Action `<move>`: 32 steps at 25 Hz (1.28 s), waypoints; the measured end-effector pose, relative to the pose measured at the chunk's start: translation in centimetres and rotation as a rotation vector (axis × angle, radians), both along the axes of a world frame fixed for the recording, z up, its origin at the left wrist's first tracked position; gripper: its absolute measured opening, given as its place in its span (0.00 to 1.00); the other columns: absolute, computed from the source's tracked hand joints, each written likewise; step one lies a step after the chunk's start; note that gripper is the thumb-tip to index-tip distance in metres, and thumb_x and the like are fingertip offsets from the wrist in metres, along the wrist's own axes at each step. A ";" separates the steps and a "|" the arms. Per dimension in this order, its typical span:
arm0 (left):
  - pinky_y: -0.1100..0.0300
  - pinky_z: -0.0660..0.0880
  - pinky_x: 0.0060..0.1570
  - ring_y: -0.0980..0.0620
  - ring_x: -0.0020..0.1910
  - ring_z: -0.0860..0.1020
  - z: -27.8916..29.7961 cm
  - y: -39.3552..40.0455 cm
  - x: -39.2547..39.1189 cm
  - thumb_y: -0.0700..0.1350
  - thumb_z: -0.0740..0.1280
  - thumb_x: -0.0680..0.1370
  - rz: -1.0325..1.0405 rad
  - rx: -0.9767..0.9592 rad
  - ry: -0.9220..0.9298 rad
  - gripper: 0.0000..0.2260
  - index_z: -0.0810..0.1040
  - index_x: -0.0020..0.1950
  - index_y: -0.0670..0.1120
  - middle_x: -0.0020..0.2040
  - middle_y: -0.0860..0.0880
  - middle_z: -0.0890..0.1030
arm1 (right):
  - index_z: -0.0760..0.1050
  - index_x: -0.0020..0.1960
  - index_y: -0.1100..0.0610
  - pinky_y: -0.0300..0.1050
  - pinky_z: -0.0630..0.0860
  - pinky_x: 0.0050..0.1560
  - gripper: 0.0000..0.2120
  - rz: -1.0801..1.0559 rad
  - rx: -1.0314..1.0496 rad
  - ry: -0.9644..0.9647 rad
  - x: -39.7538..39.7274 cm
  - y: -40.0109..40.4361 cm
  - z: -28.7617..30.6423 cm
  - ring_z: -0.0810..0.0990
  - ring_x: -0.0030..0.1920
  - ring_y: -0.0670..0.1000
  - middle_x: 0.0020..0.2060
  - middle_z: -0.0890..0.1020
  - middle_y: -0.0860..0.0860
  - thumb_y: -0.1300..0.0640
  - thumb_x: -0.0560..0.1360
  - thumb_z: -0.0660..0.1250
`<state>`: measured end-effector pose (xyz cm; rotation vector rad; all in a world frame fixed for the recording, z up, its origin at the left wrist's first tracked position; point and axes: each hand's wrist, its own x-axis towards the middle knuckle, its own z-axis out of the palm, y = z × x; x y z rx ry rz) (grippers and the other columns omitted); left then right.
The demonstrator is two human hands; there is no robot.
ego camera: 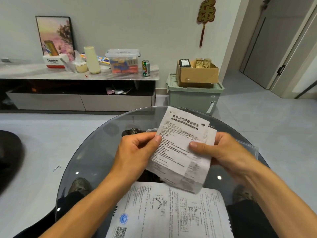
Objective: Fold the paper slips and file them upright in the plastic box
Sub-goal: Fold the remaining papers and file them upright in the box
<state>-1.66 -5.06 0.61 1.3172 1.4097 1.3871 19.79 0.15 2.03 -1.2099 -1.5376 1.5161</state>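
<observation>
I hold a bunch of printed paper slips up over the round glass table. My left hand pinches their left edge with the thumb on top. My right hand grips the right side, thumb pressed on the print. The front slip is creased and carries a bold heading. Behind the slips and my right hand, only the edges of the clear plastic box show on the table. A large printed sheet lies flat near the table's front edge.
Beyond the table stands a low cabinet with a lidded plastic container, a can and bottles. A green bin carrying a cardboard box sits right of it. A dark chair is at the left.
</observation>
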 end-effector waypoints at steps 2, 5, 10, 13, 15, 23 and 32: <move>0.57 0.82 0.44 0.52 0.45 0.86 0.1 0.2 -0.3 0.43 0.67 0.80 0.049 0.000 -0.082 0.07 0.85 0.49 0.50 0.45 0.51 0.87 | 0.84 0.49 0.62 0.59 0.80 0.43 0.14 0.034 -0.055 -0.098 1.3 0.4 0.4 0.84 0.48 0.66 0.45 0.87 0.60 0.56 0.66 0.75; 0.53 0.82 0.44 0.47 0.43 0.86 0.3 0.5 -0.7 0.39 0.65 0.81 0.049 -0.063 -0.256 0.08 0.84 0.49 0.47 0.45 0.46 0.87 | 0.82 0.53 0.62 0.41 0.75 0.25 0.09 0.221 -0.221 -0.323 1.7 0.0 0.3 0.81 0.41 0.62 0.46 0.86 0.61 0.59 0.75 0.71; 0.65 0.74 0.28 0.53 0.32 0.81 0.1 0.3 -0.1 0.31 0.64 0.78 0.049 -0.120 -0.266 0.13 0.81 0.39 0.45 0.36 0.48 0.84 | 0.78 0.49 0.65 0.40 0.75 0.26 0.23 0.260 -0.221 -0.857 0.6 -1.1 -1.0 0.80 0.25 0.52 0.33 0.85 0.58 0.42 0.78 0.66; 0.61 0.75 0.31 0.50 0.36 0.81 -0.1 0.5 0.1 0.31 0.61 0.78 0.016 -0.103 -0.331 0.17 0.84 0.38 0.45 0.39 0.45 0.85 | 0.80 0.46 0.60 0.44 0.76 0.30 0.29 -0.025 0.064 -0.790 1.1 -0.4 -0.3 0.76 0.24 0.49 0.31 0.85 0.53 0.33 0.76 0.61; 0.59 0.74 0.35 0.48 0.40 0.80 -0.2 0.5 0.4 0.32 0.59 0.78 -0.065 -0.059 -0.400 0.17 0.86 0.40 0.42 0.42 0.43 0.85 | 0.82 0.49 0.57 0.46 0.77 0.34 0.24 -0.069 0.042 -0.346 0.4 -0.4 0.3 0.80 0.32 0.49 0.37 0.86 0.52 0.36 0.75 0.63; 0.63 0.79 0.40 0.53 0.41 0.82 -1.1 0.3 0.6 0.38 0.73 0.74 -0.064 -0.079 -0.204 0.05 0.85 0.43 0.47 0.43 0.49 0.86 | 0.79 0.60 0.60 0.48 0.81 0.48 0.14 0.029 -0.154 0.286 -2.7 -0.9 -1.8 0.85 0.48 0.56 0.50 0.86 0.60 0.62 0.74 0.69; 0.58 0.81 0.41 0.46 0.44 0.86 -0.6 -0.3 1.1 0.33 0.69 0.76 -0.130 -0.058 -0.230 0.09 0.85 0.50 0.45 0.47 0.45 0.87 | 0.80 0.52 0.51 0.46 0.81 0.41 0.14 -0.142 0.107 0.102 -3.5 -1.4 -2.4 0.81 0.42 0.63 0.50 0.83 0.57 0.60 0.69 0.78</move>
